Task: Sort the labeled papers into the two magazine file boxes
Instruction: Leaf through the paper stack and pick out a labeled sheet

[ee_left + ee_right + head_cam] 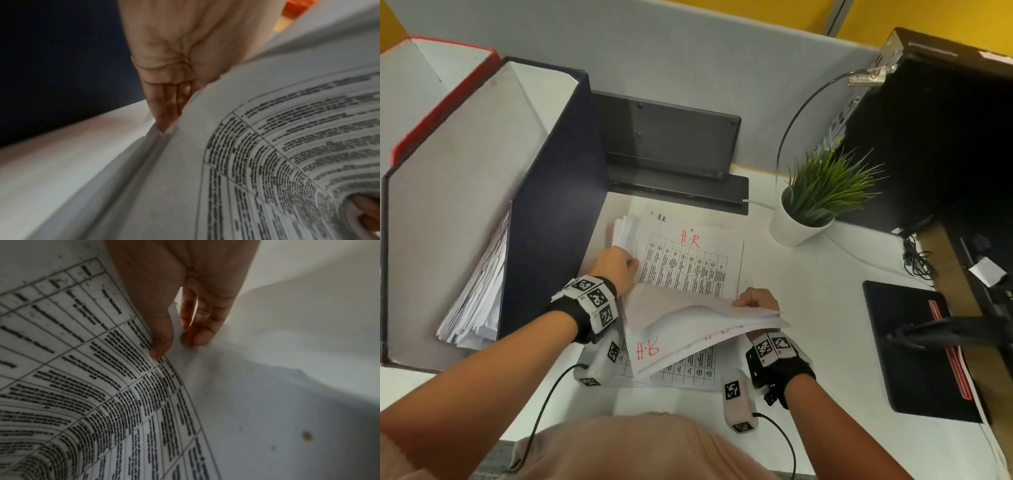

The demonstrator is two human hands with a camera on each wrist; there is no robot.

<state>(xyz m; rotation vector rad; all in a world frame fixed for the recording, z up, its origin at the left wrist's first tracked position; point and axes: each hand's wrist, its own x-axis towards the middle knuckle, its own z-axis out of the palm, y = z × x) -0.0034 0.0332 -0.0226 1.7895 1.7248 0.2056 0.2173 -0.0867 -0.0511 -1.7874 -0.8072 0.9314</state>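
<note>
A stack of printed table sheets marked "H.R" in red point(688, 263) lies on the white desk in front of me. My left hand point(619, 265) grips the stack's left edge, its fingers point(164, 105) tucked between sheets. My right hand point(755, 301) pinches the edge of several sheets point(688, 318) that are lifted and folded toward me; thumb and fingertips point(197, 337) close on the paper. A navy file box point(554, 212) stands just left of the stack with papers point(479, 294) inside. A red file box point(441, 102) stands behind it at far left.
A potted green plant point(815, 202) stands to the right of the papers. A black monitor base point(671, 144) sits behind them against the grey partition. A black pad point(914, 349) and a dark computer case point(945, 130) fill the right side, with cables point(917, 260) nearby.
</note>
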